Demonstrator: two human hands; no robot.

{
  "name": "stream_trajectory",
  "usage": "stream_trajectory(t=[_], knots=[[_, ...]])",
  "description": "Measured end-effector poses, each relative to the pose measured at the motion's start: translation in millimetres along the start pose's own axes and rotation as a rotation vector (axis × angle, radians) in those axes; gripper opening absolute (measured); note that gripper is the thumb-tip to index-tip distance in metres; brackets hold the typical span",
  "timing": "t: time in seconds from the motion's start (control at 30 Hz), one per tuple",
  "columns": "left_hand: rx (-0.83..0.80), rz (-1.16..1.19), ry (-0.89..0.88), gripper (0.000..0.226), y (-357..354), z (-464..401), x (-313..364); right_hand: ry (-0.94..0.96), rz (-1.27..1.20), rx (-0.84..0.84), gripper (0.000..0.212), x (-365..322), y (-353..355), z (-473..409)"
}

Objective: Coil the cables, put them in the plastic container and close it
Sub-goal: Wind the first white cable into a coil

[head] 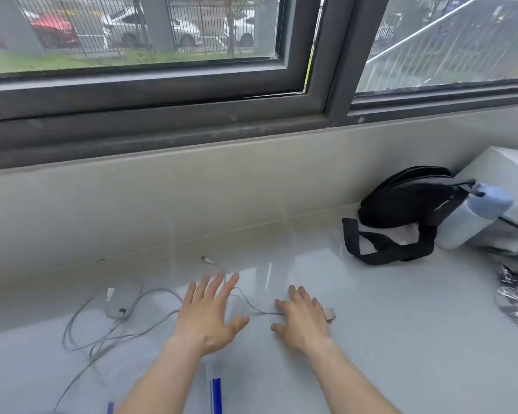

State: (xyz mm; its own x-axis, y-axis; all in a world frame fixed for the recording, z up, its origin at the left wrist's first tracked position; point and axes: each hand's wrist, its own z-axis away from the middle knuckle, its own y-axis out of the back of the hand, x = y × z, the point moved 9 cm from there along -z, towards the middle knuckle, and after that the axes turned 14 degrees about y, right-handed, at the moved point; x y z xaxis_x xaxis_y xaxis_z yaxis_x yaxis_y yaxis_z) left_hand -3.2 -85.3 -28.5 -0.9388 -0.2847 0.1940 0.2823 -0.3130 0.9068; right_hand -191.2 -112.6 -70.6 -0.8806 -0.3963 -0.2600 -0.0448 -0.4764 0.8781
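Cables: loose, tangled on counter.
Thin, light, floppy; judged best gripped nr connector end. Left hand, right hand: fingers spread, holding nothing.

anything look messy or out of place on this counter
The grey cables sprawl in a loose tangle left of the left hand, with one strand running under the right hand. Nothing looks spilled or broken.

container cut off below, cable under right hand
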Motion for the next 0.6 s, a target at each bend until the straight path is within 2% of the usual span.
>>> stream_trajectory(t=[0.17, 0.37, 0.47, 0.6], knots=[[-0.04, 0.003, -0.019, 0.084, -13, 0, -4, -0.004, 0.06, 0.142, 0.019, 1, 0, 4], [0.002, 0.037, -0.059, 0.083, -1, 4, 4, 0.031, 0.085, 0.138, 0.023, -5, 11, 4], [0.053, 0.056, -0.102, 0.083, 16, 8, 12, 0.031, -0.092, 0.13, 0.012, -13, 24, 6], [0.126, 0.055, -0.18, 0.079, 47, 15, 24, 0.094, -0.43, 0.176, 0.012, -35, 57, 5]])
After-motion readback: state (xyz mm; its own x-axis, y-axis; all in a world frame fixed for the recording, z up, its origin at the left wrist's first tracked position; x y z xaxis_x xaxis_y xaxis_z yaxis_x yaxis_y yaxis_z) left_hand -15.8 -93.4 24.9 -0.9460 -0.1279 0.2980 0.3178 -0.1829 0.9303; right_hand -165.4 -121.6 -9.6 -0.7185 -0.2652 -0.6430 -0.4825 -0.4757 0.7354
